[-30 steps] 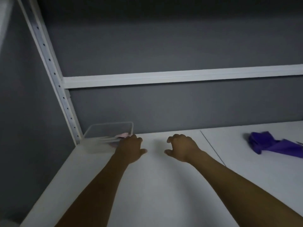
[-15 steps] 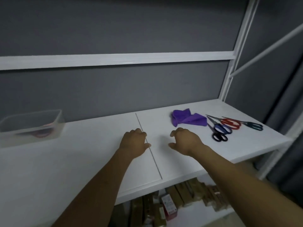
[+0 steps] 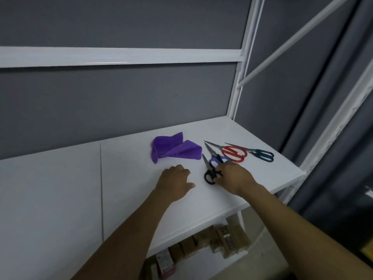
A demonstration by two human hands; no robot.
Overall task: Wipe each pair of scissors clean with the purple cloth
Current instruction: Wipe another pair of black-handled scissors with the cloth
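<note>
The purple cloth [image 3: 173,149] lies crumpled on the white shelf [image 3: 125,178], toward the back. To its right lie several pairs of scissors: black-handled [image 3: 209,175], blue-handled [image 3: 216,158], red-handled [image 3: 234,153] and dark-teal-handled [image 3: 264,155]. My right hand [image 3: 235,176] is at the black-handled scissors, its fingertips curled onto the handle loops. My left hand [image 3: 175,182] rests on the shelf just in front of the cloth, its fingers loosely curled and holding nothing.
A white upright post [image 3: 240,77] and a diagonal brace [image 3: 302,35] close off the shelf's right end. The shelf's front edge [image 3: 222,215] runs below my arms. Cardboard boxes [image 3: 228,241] sit on a lower shelf. A grey curtain [image 3: 333,118] hangs at the right.
My view swung right, from the clear tray at the left end to the cloth and scissors. Both hands moved right; my right hand reached the black-handled scissors.
</note>
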